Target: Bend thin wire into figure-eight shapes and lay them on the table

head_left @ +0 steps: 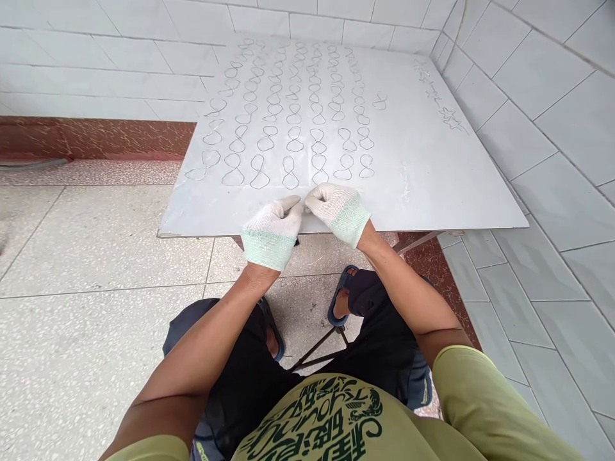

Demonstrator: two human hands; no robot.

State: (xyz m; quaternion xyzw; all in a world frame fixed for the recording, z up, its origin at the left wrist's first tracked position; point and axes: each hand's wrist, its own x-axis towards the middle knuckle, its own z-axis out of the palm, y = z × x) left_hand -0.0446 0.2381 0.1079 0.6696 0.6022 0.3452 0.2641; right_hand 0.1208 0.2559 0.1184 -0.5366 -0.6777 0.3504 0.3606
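Note:
My left hand (273,230) and my right hand (337,210) both wear white knit gloves with pale green cuffs. They meet close together above the near edge of the white board (432,186). On each, thumb and fingers are pinched together; whatever lies between them is too small and hidden to make out. Just beyond my fingers lies a thin figure-eight wire shape (291,171), with another figure-eight wire (319,168) to its right. Several columns of similar wire loops stretch toward the back of the board.
Star-shaped wire pieces (450,118) lie along the board's right side. A lone figure-eight wire (380,100) sits right of the columns. Tiled walls (528,96) rise behind and to the right. Below are the speckled floor (96,256) and my sandalled feet.

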